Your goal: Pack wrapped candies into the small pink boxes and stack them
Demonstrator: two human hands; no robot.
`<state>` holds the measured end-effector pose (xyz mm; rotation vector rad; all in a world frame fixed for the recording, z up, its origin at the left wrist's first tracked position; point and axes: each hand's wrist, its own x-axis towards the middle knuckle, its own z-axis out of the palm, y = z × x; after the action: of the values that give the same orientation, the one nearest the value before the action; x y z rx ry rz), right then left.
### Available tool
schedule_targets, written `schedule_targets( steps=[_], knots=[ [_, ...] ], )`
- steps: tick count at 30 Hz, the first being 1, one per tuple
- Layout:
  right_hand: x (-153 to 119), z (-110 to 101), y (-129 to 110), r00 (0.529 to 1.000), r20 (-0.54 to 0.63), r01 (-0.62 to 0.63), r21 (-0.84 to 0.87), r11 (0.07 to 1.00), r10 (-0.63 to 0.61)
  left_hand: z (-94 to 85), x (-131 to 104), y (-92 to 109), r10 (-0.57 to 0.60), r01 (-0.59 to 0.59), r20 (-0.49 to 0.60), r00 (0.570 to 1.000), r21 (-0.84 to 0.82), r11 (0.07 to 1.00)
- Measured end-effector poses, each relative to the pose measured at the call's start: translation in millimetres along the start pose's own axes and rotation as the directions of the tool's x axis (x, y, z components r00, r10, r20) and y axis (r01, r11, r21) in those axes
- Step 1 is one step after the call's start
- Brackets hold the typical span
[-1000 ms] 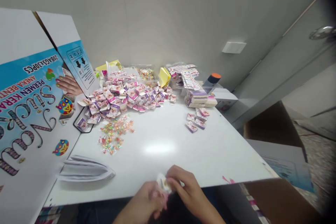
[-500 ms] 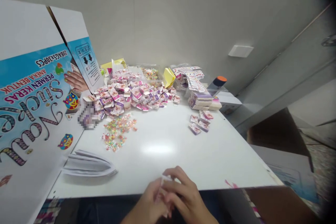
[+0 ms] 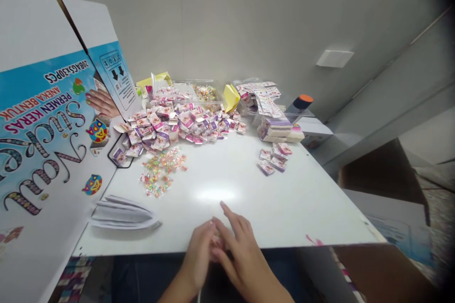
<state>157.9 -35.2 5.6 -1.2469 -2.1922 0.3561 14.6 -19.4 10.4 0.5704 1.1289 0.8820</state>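
Close together at the table's front edge, my left hand (image 3: 198,252) and my right hand (image 3: 241,251) are closed round a small pink and white box (image 3: 217,240), mostly hidden between them. The right index finger stretches forward over the table. Ahead and to the left lie small clear packets of coloured candy (image 3: 161,170). Behind these is a big heap of small pink and purple boxes (image 3: 185,123). Several small boxes (image 3: 275,158) lie apart on the right side of the white table (image 3: 220,170).
A large printed carton (image 3: 46,118) stands at the left, with folded white paper (image 3: 124,213) beside it. At the back are a clear tray of candy (image 3: 206,93), sticker sheets (image 3: 263,97), stacked flat boxes (image 3: 275,129) and an orange-capped tube (image 3: 299,104).
Both hands have shifted slightly around the small box, and the right index finger now reaches further forward. The camera view has moved a little.
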Motion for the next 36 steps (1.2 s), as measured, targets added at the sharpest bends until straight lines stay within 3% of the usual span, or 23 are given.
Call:
schedule_targets(
  steps=[3, 5, 8, 15, 18, 20, 22, 24, 28, 30, 33, 36],
  knots=[
    [0.4, 2.9, 0.8, 0.999, -0.032, 0.023, -0.024, 0.999, -0.024, -2.4, 2.4, -5.4, 0.01, -0.01, -0.045, 0.999, 0.003, 1.0],
    [-2.1, 3.9, 0.9, 0.995, -0.099, 0.019, 0.057, 0.998, -0.013, -2.7, 4.5, -7.9, 0.027, -0.029, -0.072, 0.997, -0.024, 0.999],
    [-5.3, 1.5, 1.4, 0.988, -0.149, -0.013, 0.187, 0.982, 0.042, 0.6, 5.6, -6.2, 0.021, -0.021, -0.001, 1.0, -0.069, 0.997],
    [-1.1, -4.2, 1.6, 0.973, -0.179, -0.097, 0.249, 0.964, 0.144, 6.2, 3.2, -3.5, 0.109, -0.11, 0.069, 0.992, 0.0, 0.994],
    [-0.5, -2.5, 1.1, 0.97, -0.227, -0.029, 0.223, 0.974, 0.081, 5.3, 2.9, -5.5, 0.18, -0.18, 0.009, 0.984, 0.048, 0.982],
    [0.1, -4.4, 1.3, 0.966, -0.253, 0.013, 0.241, 0.97, 0.05, 5.4, 2.3, -4.5, 0.233, -0.236, 0.038, 0.972, 0.094, 0.967],
    [1.6, -10.1, 2.1, 0.97, -0.219, -0.028, 0.334, 0.942, 0.106, 5.9, 1.6, -2.2, 0.251, -0.27, 0.147, 0.957, 0.127, 0.954],
    [4.6, -18.5, 3.3, 0.975, -0.083, -0.153, 0.424, 0.893, 0.206, 6.0, 1.7, 0.1, 0.246, -0.29, 0.246, 0.938, 0.166, 0.942],
    [13.2, -30.7, 4.1, 0.941, 0.158, -0.337, 0.365, 0.868, 0.299, 5.3, 5.3, -0.9, 0.261, -0.346, 0.312, 0.913, 0.26, 0.901],
    [17.8, -31.1, 2.9, 0.941, 0.167, -0.338, 0.376, 0.863, 0.296, 5.5, 7.0, -3.2, 0.27, -0.349, 0.292, 0.917, 0.267, 0.898],
    [23.9, -29.7, 0.3, 0.939, 0.122, -0.337, 0.531, 0.778, 0.323, 6.9, 7.4, -3.3, 0.304, -0.373, 0.267, 0.915, 0.264, 0.89],
    [26.9, -33.6, -0.8, 0.936, 0.129, -0.34, 0.581, 0.739, 0.328, 7.9, 6.2, 1.4, 0.338, -0.439, 0.36, 0.87, 0.252, 0.862]
  ],
)
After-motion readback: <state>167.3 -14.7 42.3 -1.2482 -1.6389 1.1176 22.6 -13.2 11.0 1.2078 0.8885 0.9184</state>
